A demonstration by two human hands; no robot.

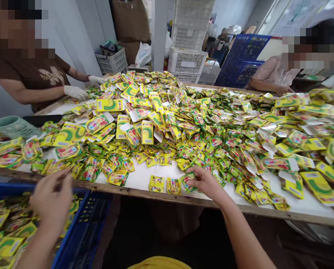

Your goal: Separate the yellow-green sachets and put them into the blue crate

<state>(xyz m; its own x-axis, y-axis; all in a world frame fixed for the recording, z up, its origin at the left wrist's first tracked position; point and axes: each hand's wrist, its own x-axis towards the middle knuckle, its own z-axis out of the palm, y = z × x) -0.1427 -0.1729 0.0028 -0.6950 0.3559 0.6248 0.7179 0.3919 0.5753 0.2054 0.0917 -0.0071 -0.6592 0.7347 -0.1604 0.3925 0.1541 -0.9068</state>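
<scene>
A big heap of small yellow-green sachets (pixel 200 127) covers the white table (pixel 155 173). My right hand (pixel 204 181) rests at the near edge of the heap, fingers pinched on one sachet (pixel 187 182). Two more sachets (pixel 165 184) lie side by side just left of it. My left hand (pixel 52 196) hovers above a blue crate (pixel 83 231) of sachets at the table's front left; I see its back, the fingers curled and blurred, and whatever is in them is hidden.
A person in a brown shirt with white gloves (pixel 75 92) works at the far left. Another person (pixel 275 73) sits at the far right. A green mug (pixel 11 127) stands at left. White crates (pixel 187 61) and a blue crate (pixel 246 56) stand behind.
</scene>
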